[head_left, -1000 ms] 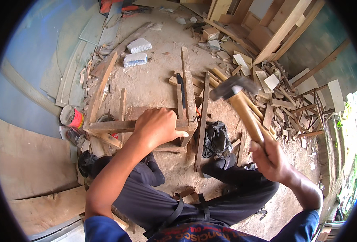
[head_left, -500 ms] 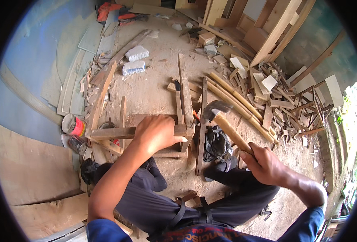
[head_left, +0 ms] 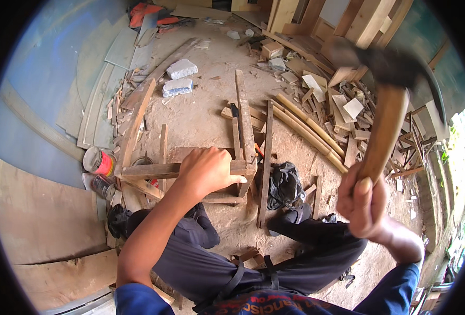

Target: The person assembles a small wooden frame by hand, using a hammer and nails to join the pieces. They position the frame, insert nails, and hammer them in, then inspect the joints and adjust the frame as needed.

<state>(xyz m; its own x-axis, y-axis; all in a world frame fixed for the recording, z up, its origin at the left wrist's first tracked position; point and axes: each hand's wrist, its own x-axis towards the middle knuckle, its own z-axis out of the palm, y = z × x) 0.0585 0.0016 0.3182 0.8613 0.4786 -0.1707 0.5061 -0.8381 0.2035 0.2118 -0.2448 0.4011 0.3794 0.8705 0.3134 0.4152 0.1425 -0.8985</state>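
Note:
My left hand [head_left: 205, 170] is closed over the top rail of a worn wooden frame [head_left: 151, 171], close to its right corner. The frame has the look of a small stool or chair lying on its side, its legs pointing away from me. My palm covers part of the rail. In my right hand [head_left: 364, 202] is a claw hammer [head_left: 386, 126], gripped by its wooden handle and raised at the right, apart from the frame. Its dark head is blurred by motion. A narrow wooden strip [head_left: 265, 168] stands between the frame and a black plastic bag [head_left: 286, 186].
Bamboo poles [head_left: 311, 134] lie right of the frame, beside a heap of wood scraps [head_left: 356, 115]. Two pale blocks [head_left: 178, 87] rest on the dirt floor ahead. Paint cans [head_left: 98, 161] stand by the left wall. Tall wooden frames [head_left: 295, 16] lean at the far right.
My right hand has lifted the hammer from near the frame's right corner, up and to the right. The left hand keeps its hold on the rail.

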